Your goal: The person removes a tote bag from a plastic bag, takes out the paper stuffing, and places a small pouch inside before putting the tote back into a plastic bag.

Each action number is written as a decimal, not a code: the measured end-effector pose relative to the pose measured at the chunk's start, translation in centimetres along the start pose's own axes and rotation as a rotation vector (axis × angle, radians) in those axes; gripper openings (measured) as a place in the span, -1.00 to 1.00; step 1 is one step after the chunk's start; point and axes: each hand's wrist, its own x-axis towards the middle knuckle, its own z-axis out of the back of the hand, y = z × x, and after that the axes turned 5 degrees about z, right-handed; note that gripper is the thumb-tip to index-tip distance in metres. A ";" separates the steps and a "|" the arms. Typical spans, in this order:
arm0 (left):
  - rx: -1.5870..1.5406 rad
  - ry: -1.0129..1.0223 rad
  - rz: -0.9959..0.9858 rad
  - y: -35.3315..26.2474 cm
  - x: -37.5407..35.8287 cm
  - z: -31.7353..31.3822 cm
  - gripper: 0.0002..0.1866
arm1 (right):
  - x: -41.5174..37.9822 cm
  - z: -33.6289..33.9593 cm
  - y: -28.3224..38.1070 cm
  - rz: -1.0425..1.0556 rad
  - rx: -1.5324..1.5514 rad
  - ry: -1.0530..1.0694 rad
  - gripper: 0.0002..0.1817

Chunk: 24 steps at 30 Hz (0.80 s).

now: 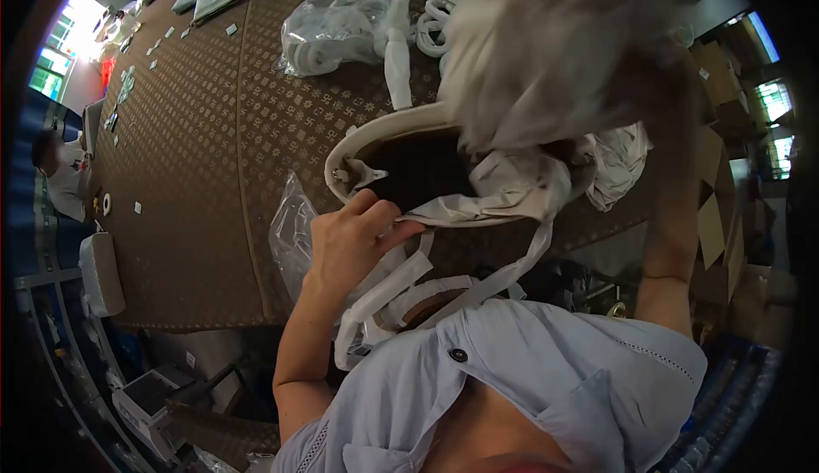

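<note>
In the head view, a cream handbag [388,123] lies open at the table's near edge, its dark inside showing. My left hand [351,232] pinches the bag's near rim between thumb and fingers. Above the far right of the opening, my right hand [655,76] is smeared by motion, with a big wad of crumpled pale paper [533,59]. Its fingers are mostly hidden behind that wad. More crumpled white paper [520,185] fills the right part of the opening. One strap in white wrapping [397,59] rises behind the bag; another wrapped strap [375,311] hangs toward my body.
The table has a brown patterned cover [196,174]. Wrapped pieces in a clear plastic bag [337,29] lie behind the handbag, and loose clear plastic [293,226] lies left of it. Cardboard boxes [717,208] stand at right. Another person [66,174] is at the far left edge.
</note>
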 end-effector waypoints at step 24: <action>0.293 0.126 0.112 -4.8 -4.6 -0.2 -0.88 | -4.2 -19.1 -20.8 0.269 -0.704 1.413 -0.66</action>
